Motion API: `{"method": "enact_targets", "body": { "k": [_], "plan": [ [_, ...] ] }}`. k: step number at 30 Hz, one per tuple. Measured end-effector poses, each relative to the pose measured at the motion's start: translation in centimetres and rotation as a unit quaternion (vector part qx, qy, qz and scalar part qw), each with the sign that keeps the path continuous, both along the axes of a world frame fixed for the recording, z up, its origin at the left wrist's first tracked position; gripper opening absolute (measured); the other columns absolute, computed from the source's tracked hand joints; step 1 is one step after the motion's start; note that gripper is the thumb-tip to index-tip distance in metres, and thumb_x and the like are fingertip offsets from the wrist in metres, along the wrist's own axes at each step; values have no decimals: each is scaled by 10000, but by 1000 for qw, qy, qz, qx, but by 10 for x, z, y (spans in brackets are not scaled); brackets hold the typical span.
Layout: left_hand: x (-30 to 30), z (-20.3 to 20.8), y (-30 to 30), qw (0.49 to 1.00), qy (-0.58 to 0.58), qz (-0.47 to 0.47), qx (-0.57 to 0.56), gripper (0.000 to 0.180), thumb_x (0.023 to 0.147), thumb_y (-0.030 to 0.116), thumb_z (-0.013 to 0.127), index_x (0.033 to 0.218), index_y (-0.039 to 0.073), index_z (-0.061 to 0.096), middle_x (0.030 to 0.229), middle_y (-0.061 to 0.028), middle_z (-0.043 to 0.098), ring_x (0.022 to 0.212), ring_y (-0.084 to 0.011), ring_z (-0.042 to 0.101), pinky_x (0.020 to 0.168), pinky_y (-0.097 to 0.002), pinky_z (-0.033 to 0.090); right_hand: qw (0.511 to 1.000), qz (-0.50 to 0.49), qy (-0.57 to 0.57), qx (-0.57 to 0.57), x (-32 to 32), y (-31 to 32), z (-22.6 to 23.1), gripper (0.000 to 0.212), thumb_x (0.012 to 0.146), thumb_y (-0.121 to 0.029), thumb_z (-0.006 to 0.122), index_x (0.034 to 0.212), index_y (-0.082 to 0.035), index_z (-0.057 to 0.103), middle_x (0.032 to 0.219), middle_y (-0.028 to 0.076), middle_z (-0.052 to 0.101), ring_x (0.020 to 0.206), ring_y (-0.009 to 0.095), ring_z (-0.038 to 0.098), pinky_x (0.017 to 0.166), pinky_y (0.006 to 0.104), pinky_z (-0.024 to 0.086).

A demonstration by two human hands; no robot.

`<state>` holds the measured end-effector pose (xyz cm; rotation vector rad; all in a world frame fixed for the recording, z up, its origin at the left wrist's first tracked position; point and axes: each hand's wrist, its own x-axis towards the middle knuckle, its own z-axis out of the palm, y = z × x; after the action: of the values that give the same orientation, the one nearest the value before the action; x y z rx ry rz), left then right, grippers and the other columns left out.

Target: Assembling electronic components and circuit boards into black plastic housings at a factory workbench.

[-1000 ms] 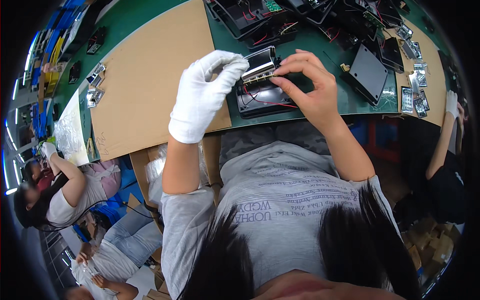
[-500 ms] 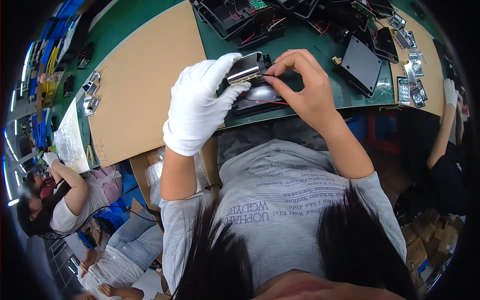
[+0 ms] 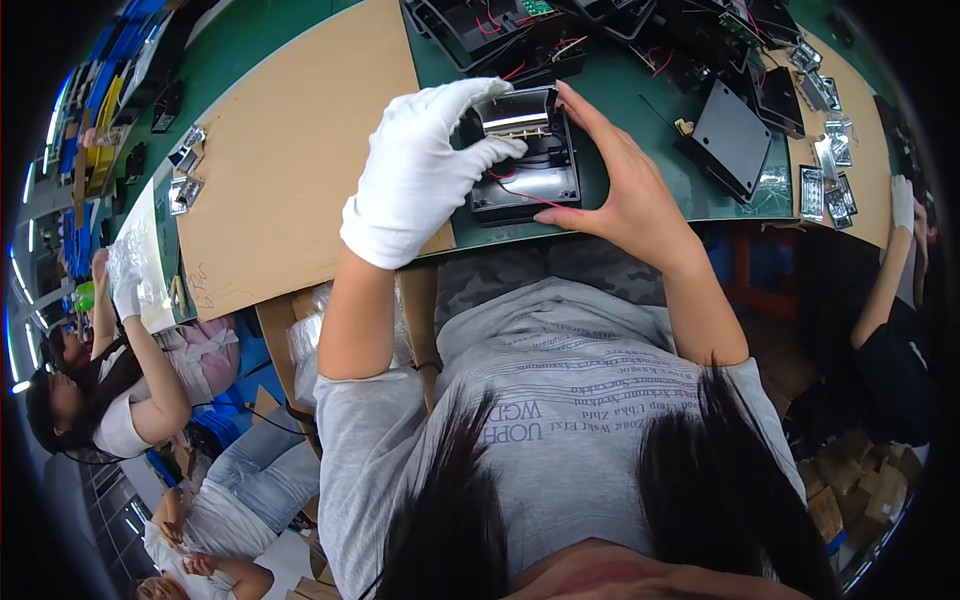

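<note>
In my white-gloved left hand (image 3: 415,165), a shiny curved reflector piece (image 3: 518,108) is pinched between thumb and fingers. A narrow strip with small yellowish contacts (image 3: 522,134) runs along its near edge. The reflector is tilted over the far part of an open black plastic housing (image 3: 510,214) at the table's near edge. Through the opening the housing shows a smooth glossy inside, and a thin red wire (image 3: 528,196) crosses it. My bare right hand (image 3: 640,195) grips the housing's right side, thumb at the near corner and fingers at the far one.
A brown cardboard sheet (image 3: 300,150) covers the green table (image 3: 640,120) on the left. Black housings with red wires (image 3: 620,40) are piled at the back. A black box (image 3: 735,140) lies to the right, beside several clear-and-silver lamp parts (image 3: 812,190). Other people sit at both sides.
My right hand has left the wire by the reflector and moved to the housing's right side. The housing is turned more squarely towards me. My left hand still holds the reflector, now slightly further right.
</note>
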<state>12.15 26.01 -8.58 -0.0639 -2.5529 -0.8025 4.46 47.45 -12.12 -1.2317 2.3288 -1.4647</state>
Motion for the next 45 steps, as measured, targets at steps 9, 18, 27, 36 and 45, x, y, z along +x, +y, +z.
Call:
{"method": "enact_targets", "body": {
  "k": [9,18,27,36,45],
  "plan": [
    [0,2,0,995,-75,2,64,514,727,74,871,1213,55,704,1100,-76,749,971,-216,682,905,-321,532,998,5,4,60,-1,1,-2,1098,616,-148,928,1570,-107,385,1484,132,551,1336,290,562,1116,406,456],
    [0,-5,-3,997,-51,-3,59,458,762,113,840,1200,114,709,1060,-66,763,899,-241,684,882,-337,525,998,2,35,49,-4,2,-8,1048,656,-249,917,1557,-125,394,1430,110,599,1254,309,596,1057,402,468],
    [5,-10,-5,996,-59,-16,72,464,766,114,834,1211,116,703,1070,-57,757,901,-240,671,907,-338,512,998,2,21,56,-1,1,-4,1059,629,-183,925,1553,-111,411,1461,115,573,1300,286,576,1101,396,456],
    [5,-10,-2,997,-39,-16,58,477,749,91,831,1211,111,714,1065,-59,753,905,-238,671,899,-337,515,998,3,21,66,-2,3,-6,1055,624,-180,927,1548,-110,423,1464,100,574,1280,277,582,1100,394,457],
    [4,-12,1,995,-33,-9,95,496,725,58,828,1207,107,724,1044,-59,752,903,-233,673,880,-333,519,997,0,29,67,-3,3,-7,1040,632,-219,925,1541,-124,428,1451,93,585,1256,289,591,1070,394,466]
  ]
}}
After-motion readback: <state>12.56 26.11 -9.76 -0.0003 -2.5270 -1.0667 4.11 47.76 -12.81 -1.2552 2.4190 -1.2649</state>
